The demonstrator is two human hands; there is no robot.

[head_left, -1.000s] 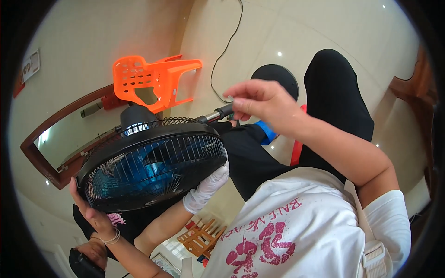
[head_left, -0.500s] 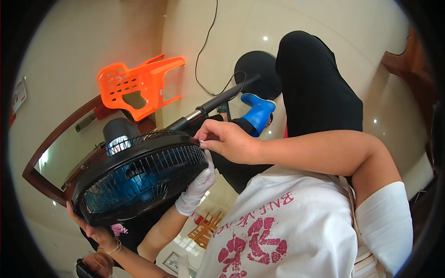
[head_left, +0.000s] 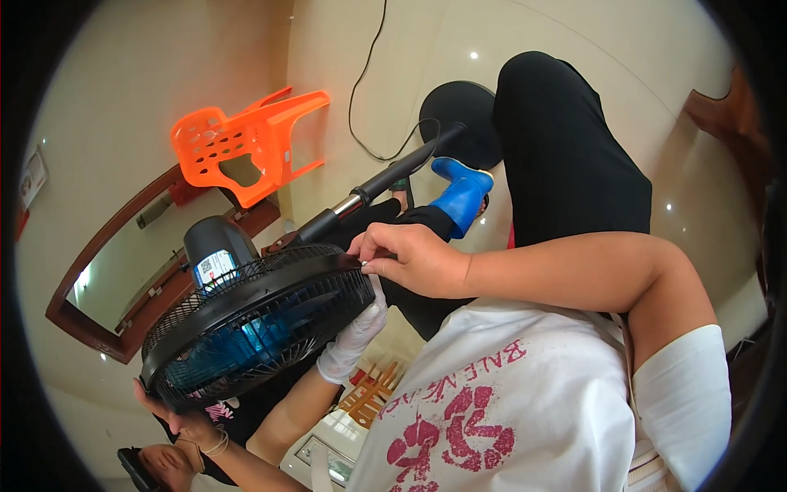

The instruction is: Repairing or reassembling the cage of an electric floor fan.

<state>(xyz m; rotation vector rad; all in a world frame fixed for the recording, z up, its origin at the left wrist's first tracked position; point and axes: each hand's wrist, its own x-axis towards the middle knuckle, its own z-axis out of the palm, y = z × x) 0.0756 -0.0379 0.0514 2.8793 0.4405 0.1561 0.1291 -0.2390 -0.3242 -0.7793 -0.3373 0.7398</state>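
Left hand (head_left: 190,425), right hand (head_left: 411,259) on fan cage (head_left: 256,297), blue blades (head_left: 252,334) inside

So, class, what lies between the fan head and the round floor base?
In the head view, a black-and-silver pole runs between the fan head and the base.

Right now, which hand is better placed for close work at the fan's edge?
Probably the right hand: its fingers pinch a small pale piece at the edge of the fan, while the left hand rests at the opposite side, apparently supporting it.
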